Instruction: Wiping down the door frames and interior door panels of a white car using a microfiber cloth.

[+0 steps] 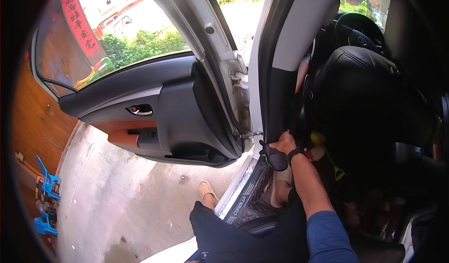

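My right hand is closed around a dark grey soft item with green trim, low beside the car's door pillar. Its exact kind is hard to tell. A black band circles that wrist. Just past the wrist, in shadow, lies a toy shovel with a yellow end and a green handle. Only a sliver of my left hand shows at the bottom edge, so its grip is hidden. One of my sandalled feet is on the quilted floor mat inside the car; the other is on the concrete outside.
The car's rear door stands wide on my left. A sill plate runs along the doorway. The black front seat rises ahead on the right. Blue plastic chairs stand near a wooden wall at far left.
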The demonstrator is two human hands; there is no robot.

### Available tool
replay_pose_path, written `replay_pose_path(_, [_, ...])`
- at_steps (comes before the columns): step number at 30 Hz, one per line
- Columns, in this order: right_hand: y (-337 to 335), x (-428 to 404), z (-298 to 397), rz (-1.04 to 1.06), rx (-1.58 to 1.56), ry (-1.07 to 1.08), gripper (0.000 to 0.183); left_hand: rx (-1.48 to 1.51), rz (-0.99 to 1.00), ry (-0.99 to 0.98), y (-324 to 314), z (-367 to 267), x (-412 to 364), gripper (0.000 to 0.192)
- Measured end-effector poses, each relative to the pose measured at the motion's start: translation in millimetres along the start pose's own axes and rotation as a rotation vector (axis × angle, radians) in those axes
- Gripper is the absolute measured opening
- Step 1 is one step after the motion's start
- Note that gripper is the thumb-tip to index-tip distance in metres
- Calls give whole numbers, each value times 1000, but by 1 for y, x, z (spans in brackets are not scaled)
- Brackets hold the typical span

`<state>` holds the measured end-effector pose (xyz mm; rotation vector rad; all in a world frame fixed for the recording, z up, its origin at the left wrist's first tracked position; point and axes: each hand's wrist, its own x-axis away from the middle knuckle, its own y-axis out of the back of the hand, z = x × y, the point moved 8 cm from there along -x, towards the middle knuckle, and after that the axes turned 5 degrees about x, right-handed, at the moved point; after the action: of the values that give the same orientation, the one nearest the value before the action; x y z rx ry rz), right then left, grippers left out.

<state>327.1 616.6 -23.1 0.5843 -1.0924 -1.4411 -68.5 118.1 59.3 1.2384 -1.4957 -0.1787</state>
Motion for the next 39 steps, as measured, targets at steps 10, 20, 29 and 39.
replay_pose_path(10, [77,39,31,-218,-173,178,44,-42,-17,-60,3,6,-2,37])
replay_pose_path(20, [198,121,91,-829,-634,443,31,-56,-54,-63,4,7,-3,35])
replay_pose_path(29, [198,142,121,-1177,-373,683,54,-12,-10,-79,0,0,-2,40])
replay_pose_path(39, [124,98,84,-859,-168,503,71,-56,18,-30,5,-2,-5,48])
